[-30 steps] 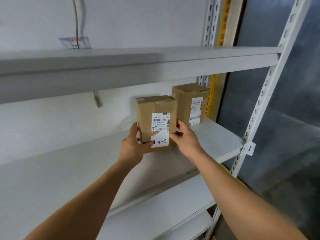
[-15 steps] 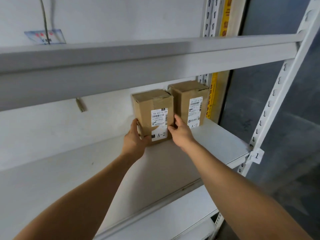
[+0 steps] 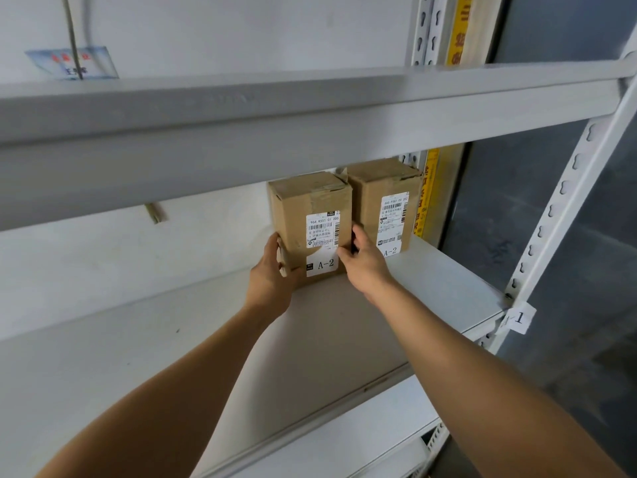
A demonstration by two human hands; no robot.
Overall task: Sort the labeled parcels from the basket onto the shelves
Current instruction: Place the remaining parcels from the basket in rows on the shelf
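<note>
Nearest, two bare forearms rise from the bottom edge, one from the lower left, one from the lower right, both reaching up and away to the same shelf.

Lower shelf (image 3: 362,439): pale grey, seen at the bottom right under the arms.

Middle shelf (image 3: 444,281): pale grey board at chest height in the scene; carries both parcels toward its far right end.

Left hand (image 3: 272,274): grasping the left side of the nearer parcel, fingers wrapped round its lower left edge, thumb at the front corner.

Right hand (image 3: 362,260): grasping the same parcel at its right edge, thumb on the front label, fingers tucked into the gap toward the neighbouring box.

Parcel, held (image 3: 310,219): brown cardboard box, upright, taped top, white shipping label with barcode, lower tag reading "A-2". Its base is at the middle shelf; whether it rests fully on the board cannot be told, the hands cover the lower corners.

Second parcel (image 3: 386,208): brown cardboard box, upright, just right of and slightly behind the held one, tag also "A-2".

Paper tag "1" (image 3: 517,319): fixed to the right front upright (image 3: 565,208), a perforated white post.

Upper shelf (image 3: 310,132): grey, spanning the frame above the parcels.

Farthest: white wall (image 3: 206,29) with a thin cable (image 3: 70,32) and a blurred blue-and-white card (image 3: 74,63); a yellow strip (image 3: 458,25) beside the rear upright.
</note>
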